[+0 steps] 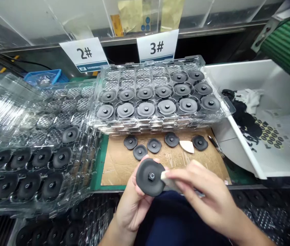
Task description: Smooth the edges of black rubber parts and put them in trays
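My left hand [137, 200] is closed around a round black plastic disc [146, 184] with a small raised stud at its centre, its face turned up. Pinched between the fingers of my right hand [203, 191] is a small white pad [165, 177], its tip at the disc's right edge. Most of the pad is hidden by the fingers. Beyond the hands, several similar black discs [154, 145] lie loose on a brown cardboard sheet [114, 164]. Among them is a white wedge-shaped pad [186, 146].
A stack of clear plastic trays [160, 119] stands behind the cardboard, the top one partly filled with discs. More clear trays [81, 164] with discs are at left. To the right sit a pen [215, 144] and a white bin [247, 153] holding black scraps and stickers.
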`<state>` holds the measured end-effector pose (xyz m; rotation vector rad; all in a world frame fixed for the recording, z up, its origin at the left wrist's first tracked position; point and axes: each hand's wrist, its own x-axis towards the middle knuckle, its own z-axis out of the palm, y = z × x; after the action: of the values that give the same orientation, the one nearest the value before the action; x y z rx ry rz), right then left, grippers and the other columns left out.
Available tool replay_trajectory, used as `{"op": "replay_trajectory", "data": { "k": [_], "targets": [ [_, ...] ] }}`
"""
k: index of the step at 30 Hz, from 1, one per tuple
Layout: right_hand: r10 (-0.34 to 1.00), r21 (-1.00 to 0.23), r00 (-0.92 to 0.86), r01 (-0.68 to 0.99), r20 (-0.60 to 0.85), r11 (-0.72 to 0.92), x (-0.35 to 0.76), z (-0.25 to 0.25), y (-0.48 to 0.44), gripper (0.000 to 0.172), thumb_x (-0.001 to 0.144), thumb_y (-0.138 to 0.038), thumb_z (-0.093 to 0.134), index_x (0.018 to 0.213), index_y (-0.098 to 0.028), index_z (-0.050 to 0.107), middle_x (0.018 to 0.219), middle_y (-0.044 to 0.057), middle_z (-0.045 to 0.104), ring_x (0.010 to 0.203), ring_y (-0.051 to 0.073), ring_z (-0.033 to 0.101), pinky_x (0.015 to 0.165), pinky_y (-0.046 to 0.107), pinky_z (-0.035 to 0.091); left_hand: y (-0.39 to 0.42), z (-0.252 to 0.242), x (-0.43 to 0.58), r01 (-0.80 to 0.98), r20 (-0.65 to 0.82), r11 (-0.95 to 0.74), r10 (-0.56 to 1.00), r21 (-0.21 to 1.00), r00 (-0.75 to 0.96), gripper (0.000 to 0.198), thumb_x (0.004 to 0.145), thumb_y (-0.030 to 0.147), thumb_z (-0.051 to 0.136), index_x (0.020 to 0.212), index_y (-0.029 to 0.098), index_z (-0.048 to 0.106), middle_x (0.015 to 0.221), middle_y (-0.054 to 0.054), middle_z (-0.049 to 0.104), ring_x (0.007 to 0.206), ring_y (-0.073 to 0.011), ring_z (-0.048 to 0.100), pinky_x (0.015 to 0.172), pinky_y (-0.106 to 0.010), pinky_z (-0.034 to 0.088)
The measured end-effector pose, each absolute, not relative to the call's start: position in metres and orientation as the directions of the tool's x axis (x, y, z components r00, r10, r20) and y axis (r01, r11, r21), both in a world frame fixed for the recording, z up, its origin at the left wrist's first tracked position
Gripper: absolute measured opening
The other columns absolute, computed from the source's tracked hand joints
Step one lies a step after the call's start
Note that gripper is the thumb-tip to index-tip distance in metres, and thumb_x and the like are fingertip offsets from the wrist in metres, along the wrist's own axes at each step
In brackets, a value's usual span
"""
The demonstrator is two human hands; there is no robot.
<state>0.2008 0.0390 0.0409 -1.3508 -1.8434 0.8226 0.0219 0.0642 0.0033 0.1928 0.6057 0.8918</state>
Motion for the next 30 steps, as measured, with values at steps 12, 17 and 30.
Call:
{"op": "replay_trajectory", "data": {
  "k": [12, 17, 30],
  "targets": [
    [0.961, -0.805, 0.278, 0.571, 0.003, -0.162, 0.23, -0.097, 0.034, 0.026, 0.081, -0.032, 0.05, 0.096, -0.019, 0.067, 0.1, 0.01, 0.057, 0.092, 0.025, 0.056, 0.08, 0.039, 0.045, 0.059, 0.005, 0.029, -0.718, -0.309, 0.643, 0.763, 0.267, 0.568, 0.049, 0.067, 0.028, 0.069, 0.114, 0.03, 0.057, 0.121, -0.001, 0.06, 0.114, -0.0286, 0.051, 0.095, -0.034, 0.044],
    [0.961, -0.86, 0.27, 0.503, 0.063, -0.085, 0.223, -0.072, 0.03, 0.023, 0.086, -0.026, 0.045, 0.1, -0.02, 0.063, 0.103, 0.009, 0.057, 0.097, 0.021, 0.055, 0.083, 0.034, 0.045, 0.058, 0.006, 0.035, -0.702, -0.292, 0.645, 0.764, 0.303, 0.576, 0.049, 0.069, 0.032, 0.067, 0.116, 0.029, 0.055, 0.124, -0.001, 0.058, 0.115, -0.0295, 0.05, 0.097, -0.035, 0.042],
    [0.978, -0.946, 0.2, 0.325, 0.06, -0.009, 0.249, -0.04, 0.014, 0.02, 0.087, -0.016, 0.045, 0.088, -0.023, 0.064, 0.086, 0.001, 0.063, 0.08, 0.012, 0.06, 0.073, 0.021, 0.047, 0.076, -0.02, 0.07, 0.064, 0.465, -0.629, 0.635, 0.775, 0.617, 0.096, 0.064, -0.003, 0.063, 0.137, 0.032, 0.01, 0.127, -0.013, 0.044, 0.117, -0.0266, 0.043, 0.095, -0.051, 0.037]
  ]
}}
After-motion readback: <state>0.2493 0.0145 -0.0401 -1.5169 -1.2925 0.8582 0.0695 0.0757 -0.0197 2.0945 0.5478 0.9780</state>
